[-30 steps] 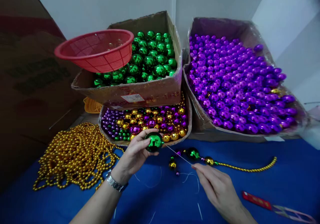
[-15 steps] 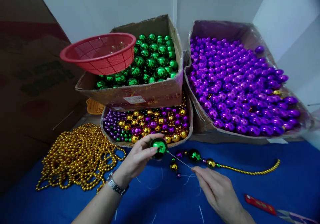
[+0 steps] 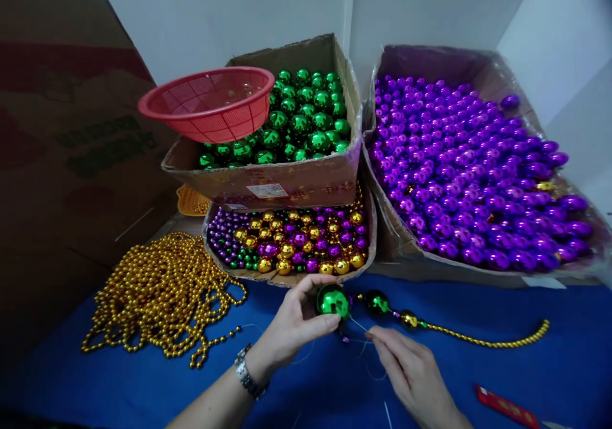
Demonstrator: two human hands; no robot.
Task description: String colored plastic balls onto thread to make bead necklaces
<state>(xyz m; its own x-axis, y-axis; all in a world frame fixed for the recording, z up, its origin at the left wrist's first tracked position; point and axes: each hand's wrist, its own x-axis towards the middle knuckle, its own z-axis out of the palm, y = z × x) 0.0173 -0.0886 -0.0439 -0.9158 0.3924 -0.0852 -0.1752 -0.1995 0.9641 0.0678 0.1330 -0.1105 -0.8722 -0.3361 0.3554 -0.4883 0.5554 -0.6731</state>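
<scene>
Between thumb and fingers, my left hand (image 3: 303,314) grips a large shiny green ball bead (image 3: 333,302). A thin pale string (image 3: 359,325) runs from the bead to my right hand (image 3: 406,359), whose fingertips pinch it. Just behind lies a strand with a dark green ball (image 3: 377,302), a gold ball (image 3: 409,319) and small purple beads, ending in a twisted gold bead chain (image 3: 488,340). A small purple bead (image 3: 345,339) shows below the held ball. The part of the strand behind my left hand's bead is hidden.
A heap of gold bead chains (image 3: 157,295) lies at left. Behind stand cardboard boxes of green balls (image 3: 301,123), mixed beads (image 3: 287,249) and purple balls (image 3: 468,174). A red mesh basket (image 3: 210,126) rests on the green box. A red-handled tool (image 3: 505,407) lies at front right.
My left hand has brought the green ball right and slightly down, nearer my right hand. The string span between the hands is shorter. The whole view has shifted a little.
</scene>
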